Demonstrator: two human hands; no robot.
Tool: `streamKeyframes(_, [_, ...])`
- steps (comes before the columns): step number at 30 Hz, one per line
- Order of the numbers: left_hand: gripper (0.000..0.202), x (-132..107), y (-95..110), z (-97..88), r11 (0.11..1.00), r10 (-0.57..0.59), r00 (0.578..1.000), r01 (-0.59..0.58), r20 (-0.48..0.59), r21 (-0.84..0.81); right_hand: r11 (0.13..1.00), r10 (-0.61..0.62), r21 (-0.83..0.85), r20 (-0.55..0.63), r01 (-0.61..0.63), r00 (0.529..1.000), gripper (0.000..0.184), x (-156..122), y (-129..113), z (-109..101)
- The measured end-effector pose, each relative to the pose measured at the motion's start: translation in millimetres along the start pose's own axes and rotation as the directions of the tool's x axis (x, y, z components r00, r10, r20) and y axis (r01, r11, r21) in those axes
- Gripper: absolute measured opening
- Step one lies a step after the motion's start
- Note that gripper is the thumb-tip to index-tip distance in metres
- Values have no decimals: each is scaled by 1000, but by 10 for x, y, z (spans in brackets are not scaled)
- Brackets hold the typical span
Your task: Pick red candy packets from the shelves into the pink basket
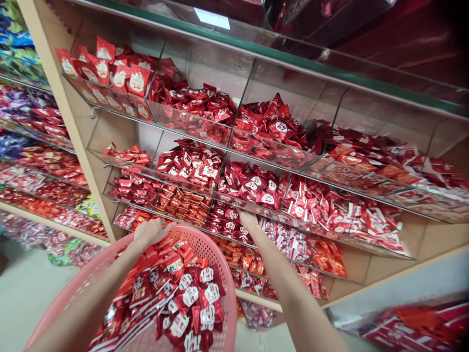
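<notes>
**Hands at the bins, basket piled high!**

And there was the left hand, curled closed over the rim of the pink mesh basket, which sat heaped with red foil packets. The right hand was up at the front edge of a clear acrylic bin, fingers out of sight, so its grip couldn't be called. Tan wooden shelving framed the bins.

Left hand on the rim of a pink plastic basket heaped with red snack packets, right hand at the front edge of a clear acrylic bin on wooden shelving
</notes>
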State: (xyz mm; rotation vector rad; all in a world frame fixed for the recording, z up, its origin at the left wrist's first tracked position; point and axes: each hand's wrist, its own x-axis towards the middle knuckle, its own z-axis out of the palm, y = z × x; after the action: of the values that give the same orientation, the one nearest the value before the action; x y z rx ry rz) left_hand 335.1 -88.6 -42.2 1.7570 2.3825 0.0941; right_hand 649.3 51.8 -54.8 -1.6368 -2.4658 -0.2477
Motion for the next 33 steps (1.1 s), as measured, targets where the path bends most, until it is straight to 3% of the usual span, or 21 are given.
streamKeyframes(5, [63,31,0,35,999,-26,1000,25,-11,-21,995,24,96,-43,-19,999,51,-25,2,54])
streamKeyframes(10, [62,36,53,22,1000,-12,1000,12,-13,-12,952,154,281,-106,-119,982,38,-122,56,105])
streamKeyframes(13, [65,25,91,-11,1000,-2,1000,2,4,6,888,265,428,-177,-168,948,28,-239,35,132])
streamKeyframes(16, [66,9,128,-42,1000,2,1000,-2,13,15,803,388,565,-255,-189,886,38,-430,-93,172])
streamKeyframes(17, [66,5,138,-49,1000,5,1000,-5,9,19,728,452,659,-254,-188,855,40,-512,-154,183])
streamKeyframes(18, [66,3,148,-54,1000,9,1000,-9,2,25,591,526,788,-214,-173,823,38,-601,-218,189])
streamKeyframes(19, [65,2,158,-57,999,17,1000,-17,-7,30,382,591,913,-125,-140,797,34,-696,-281,187])
streamKeyframes(21, [65,5,179,-60,999,39,999,-38,-25,38,-145,610,988,131,-52,782,25,-900,-392,153])
streamKeyframes(22, [65,8,192,-62,998,51,998,-49,-30,41,-352,563,935,238,-30,791,25,-1002,-437,121])
streamKeyframes(23, [65,10,206,-65,997,60,998,-58,-31,44,-475,506,879,305,-34,807,27,-1100,-475,81])
streamKeyframes(25, [65,14,242,-76,997,66,997,-65,-28,51,-586,426,808,375,-64,823,30,-1275,-530,-12])
streamKeyframes(30, [64,21,331,-101,996,63,998,-62,-13,58,-682,319,710,503,-174,803,26,-1557,-597,-177])
streamKeyframes(33, [64,28,360,-92,995,77,997,-77,-4,68,-745,179,607,583,-277,793,20,-1657,-632,-210])
